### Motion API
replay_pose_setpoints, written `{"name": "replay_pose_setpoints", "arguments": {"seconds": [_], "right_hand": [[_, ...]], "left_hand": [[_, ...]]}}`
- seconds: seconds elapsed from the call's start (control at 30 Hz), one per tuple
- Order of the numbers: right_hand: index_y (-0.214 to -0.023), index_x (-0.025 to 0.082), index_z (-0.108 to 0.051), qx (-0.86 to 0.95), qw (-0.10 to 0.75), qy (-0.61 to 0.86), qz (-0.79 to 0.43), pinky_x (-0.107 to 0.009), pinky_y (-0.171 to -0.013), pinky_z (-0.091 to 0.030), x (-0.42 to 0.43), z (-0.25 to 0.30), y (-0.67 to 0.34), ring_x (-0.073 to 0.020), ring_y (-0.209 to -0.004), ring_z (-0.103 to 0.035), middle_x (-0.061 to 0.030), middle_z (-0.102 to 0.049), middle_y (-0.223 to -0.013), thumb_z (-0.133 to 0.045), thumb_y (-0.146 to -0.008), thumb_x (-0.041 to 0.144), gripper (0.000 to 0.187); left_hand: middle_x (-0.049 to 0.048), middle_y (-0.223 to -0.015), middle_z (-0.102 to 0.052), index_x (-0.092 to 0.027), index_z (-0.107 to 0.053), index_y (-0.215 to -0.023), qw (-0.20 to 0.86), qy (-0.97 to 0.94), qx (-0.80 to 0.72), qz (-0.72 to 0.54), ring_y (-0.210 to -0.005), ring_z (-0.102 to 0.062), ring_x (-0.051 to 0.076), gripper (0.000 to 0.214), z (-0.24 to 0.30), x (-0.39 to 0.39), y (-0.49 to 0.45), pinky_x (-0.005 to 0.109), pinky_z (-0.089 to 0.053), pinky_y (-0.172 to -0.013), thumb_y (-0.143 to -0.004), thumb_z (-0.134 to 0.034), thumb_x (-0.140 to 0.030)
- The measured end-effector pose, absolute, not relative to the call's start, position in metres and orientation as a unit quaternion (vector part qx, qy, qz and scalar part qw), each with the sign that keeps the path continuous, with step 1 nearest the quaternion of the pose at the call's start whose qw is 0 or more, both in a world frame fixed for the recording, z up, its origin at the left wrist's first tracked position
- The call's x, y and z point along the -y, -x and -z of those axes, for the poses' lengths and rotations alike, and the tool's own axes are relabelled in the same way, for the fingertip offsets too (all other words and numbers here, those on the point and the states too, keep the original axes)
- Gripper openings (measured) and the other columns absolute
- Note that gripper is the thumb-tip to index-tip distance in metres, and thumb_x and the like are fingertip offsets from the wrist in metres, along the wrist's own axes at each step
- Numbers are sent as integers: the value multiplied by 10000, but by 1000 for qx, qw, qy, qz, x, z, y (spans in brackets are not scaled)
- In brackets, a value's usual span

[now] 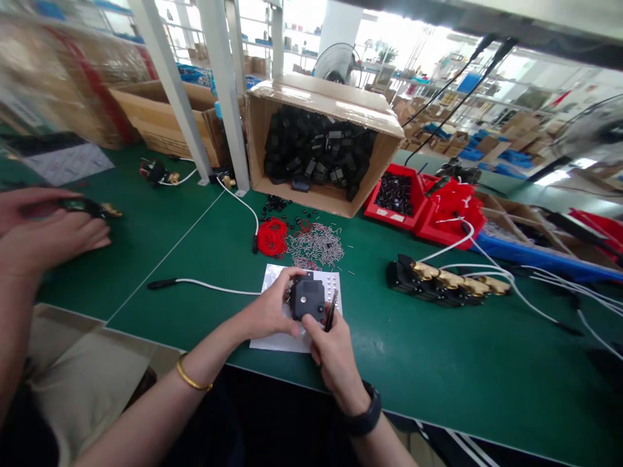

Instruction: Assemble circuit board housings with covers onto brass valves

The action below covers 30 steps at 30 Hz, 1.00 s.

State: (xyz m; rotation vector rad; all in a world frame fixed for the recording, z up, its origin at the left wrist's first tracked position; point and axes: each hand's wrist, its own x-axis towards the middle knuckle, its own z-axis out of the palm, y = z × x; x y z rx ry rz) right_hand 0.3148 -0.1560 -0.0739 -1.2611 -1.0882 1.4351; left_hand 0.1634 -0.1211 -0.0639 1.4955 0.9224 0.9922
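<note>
My left hand [272, 307] grips a black plastic valve actuator box [309, 298] from its left side, thumb below and fingers at its top edge. A bit of brass shows at the box's left, and a white cable [219, 285] runs left from there to a black plug. My right hand [335, 347] steadies the box's lower right corner with the thumb. Between its fingers stands a slim dark tool [331, 311], apparently tweezers. Under both hands lies a white sheet [272, 342] with rows of small round dots on its right part.
Behind the sheet lie small metal pins [316, 245] and a red wire coil [272, 238]. A carton [326, 204] of black housings stands beyond. Finished-looking brass valve units [448, 282] and red bins [389, 217] are at right. A co-worker's hands [63, 233] work at left.
</note>
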Motion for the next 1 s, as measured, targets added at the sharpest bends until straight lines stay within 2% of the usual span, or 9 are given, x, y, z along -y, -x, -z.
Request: {"name": "replay_pose_setpoints", "arguments": {"seconds": [0.07,0.13,0.23,0.3,0.43,0.67,0.77,0.93,1.0], "right_hand": [[-995,138,-566,479,438,532,-545,-321,-678,-526,157,73,-317,-219,-789,-615,-78,-638,-887,-691,-711,374,390],[-1067,143,-549,533,415,549,-492,-378,-792,-511,156,68,-321,-251,-895,-599,-91,-626,-974,-706,-691,325,446],[-1306,204,-379,650,377,548,-369,-454,-909,-455,149,56,-331,-296,-1077,-514,-117,-503,-1225,-776,-601,229,809],[-1351,263,-310,736,326,511,-302,-470,-933,-441,139,45,-337,-302,-1135,-473,-107,-401,-1327,-792,-575,192,917],[-1246,257,-409,836,250,413,-262,-425,-878,-492,123,35,-346,-267,-1086,-520,-93,-442,-1270,-746,-646,242,688],[-1228,218,-408,838,301,404,-211,-376,-841,-513,135,17,-366,-262,-1088,-511,-119,-485,-1206,-707,-691,274,617],[-1186,217,-463,790,351,473,-166,-357,-816,-515,135,7,-388,-265,-1080,-505,-113,-488,-1194,-720,-679,355,585],[-1134,172,-515,719,267,631,-116,-465,-866,-455,136,53,-424,-296,-1004,-541,-128,-526,-1137,-669,-708,461,538],[-1121,158,-540,690,306,641,-135,-489,-896,-424,140,70,-428,-310,-1047,-516,-144,-518,-1172,-624,-748,470,494]], "left_hand": [[114,-1230,-457,-198,-367,-1224,488,-629,-438,-418,-1094,-499,276,865,68,128,-168,418,-400,-954,-520,-819,-420],[102,-1180,-486,-195,-375,-1188,460,-609,-475,-439,-1044,-528,250,731,73,134,-174,411,-422,-927,-587,-781,-284],[75,-1144,-505,-208,-376,-1169,454,-595,-473,-464,-1019,-540,231,698,79,138,-180,384,-446,-899,-591,-768,-214],[74,-1152,-501,-209,-385,-1165,444,-604,-468,-467,-1046,-525,241,701,82,137,-181,391,-439,-911,-578,-770,-198],[92,-1154,-499,-198,-397,-1155,428,-615,-475,-460,-1046,-519,260,680,85,136,-180,438,-420,-933,-579,-760,-218],[98,-1158,-502,-205,-405,-1162,431,-670,-424,-431,-1077,-516,257,627,94,134,-182,431,-421,-949,-628,-735,-205],[91,-1181,-489,-204,-387,-1181,417,-646,-462,-443,-1102,-506,251,691,93,132,-182,416,-422,-958,-608,-772,-208],[101,-1208,-456,-210,-363,-1193,390,-650,-493,-428,-1110,-500,259,674,89,137,-182,450,-428,-959,-636,-743,-194],[109,-1195,-457,-199,-359,-1188,374,-651,-502,-430,-1101,-505,263,663,88,139,-184,453,-436,-952,-637,-727,-193]]}}
